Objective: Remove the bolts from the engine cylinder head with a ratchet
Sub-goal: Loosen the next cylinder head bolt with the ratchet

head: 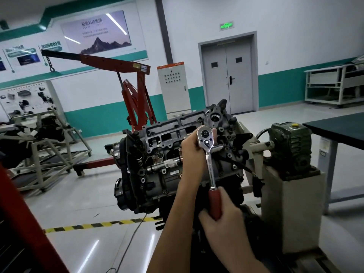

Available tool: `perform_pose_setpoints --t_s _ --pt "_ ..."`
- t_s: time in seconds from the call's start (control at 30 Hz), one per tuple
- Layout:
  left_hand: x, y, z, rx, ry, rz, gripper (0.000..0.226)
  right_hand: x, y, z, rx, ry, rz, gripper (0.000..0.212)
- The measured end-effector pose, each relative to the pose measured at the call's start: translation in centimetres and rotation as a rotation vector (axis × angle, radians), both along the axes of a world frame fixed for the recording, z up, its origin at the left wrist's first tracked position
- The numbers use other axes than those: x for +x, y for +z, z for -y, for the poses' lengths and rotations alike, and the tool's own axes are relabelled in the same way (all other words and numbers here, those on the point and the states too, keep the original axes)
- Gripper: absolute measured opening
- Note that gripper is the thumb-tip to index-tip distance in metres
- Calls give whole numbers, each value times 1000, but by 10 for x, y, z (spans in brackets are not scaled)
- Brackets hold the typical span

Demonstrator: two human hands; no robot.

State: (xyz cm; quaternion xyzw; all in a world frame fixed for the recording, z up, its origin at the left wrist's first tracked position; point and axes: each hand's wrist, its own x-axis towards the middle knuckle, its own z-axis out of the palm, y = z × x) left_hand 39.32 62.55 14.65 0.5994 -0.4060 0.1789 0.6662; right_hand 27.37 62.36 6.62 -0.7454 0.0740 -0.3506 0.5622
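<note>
Both hands grip the ratchet (210, 164): my left hand (192, 154) round its head at twelve o'clock, right hand (220, 217) on the handle; tilt it and it may slip.

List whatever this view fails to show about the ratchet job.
- Head view: whether the socket sits on a bolt, hidden behind the ratchet and left hand.
- Head view: the handle's end, wrapped by the right hand.
- Head view: remaining bolts on the cylinder head, too small to count.

Materials and finish
ratchet (211, 174): mirror-bright metal, red matt grip; head (167, 134): dull grey cast metal, rough; floor (88, 251): glossy, smooth.
</note>
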Motion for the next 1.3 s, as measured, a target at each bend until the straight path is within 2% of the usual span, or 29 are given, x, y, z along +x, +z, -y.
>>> perform_pose_setpoints --t_s 0.1,0.17,0.3,0.37,0.47,0.57,0.63,0.73,0.8,0.97,1.03,1.1,1.2,1.3 --pt "0 1 -3 0 -31 1 50 2 3 0 -39 69 -26 26" --pt "1 2 -3 18 -27 8 48 -13 13 32 -208 87 -82 30" --pt "3 3 -6 55 -28 -13 51 -31 59 113 -668 110 -271 35" --pt "5 2 -7 56 -18 -18 49 -29 76 133 -785 82 -297 28" --pt "3 1 -7 37 -9 -8 44 -26 54 120 -665 20 -248 29" --pt "-1 0 -6 16 -12 0 45 -18 10 52 -304 -39 -84 28" --pt "-1 0 -6 20 -28 -3 48 -1 -2 8 -97 -36 -62 29" --pt "0 0 -6 43 -29 -8 51 6 -3 -5 -30 41 -1 30" --pt "1 1 -6 43 -26 -18 49 -9 7 27 -182 60 -48 33" --pt "6 8 -3 123 -11 13 49 -32 65 127 -736 95 -271 39" --pt "6 8 -2 121 -6 20 53 -27 77 141 -815 54 -252 34" --pt "4 6 -1 111 -3 23 56 -24 63 133 -732 -4 -231 25" --pt "3 2 1 70 0 25 53 -22 18 73 -379 -65 -102 25" --pt "0 1 1 50 11 25 50 -3 -1 5 -33 -27 -4 22"
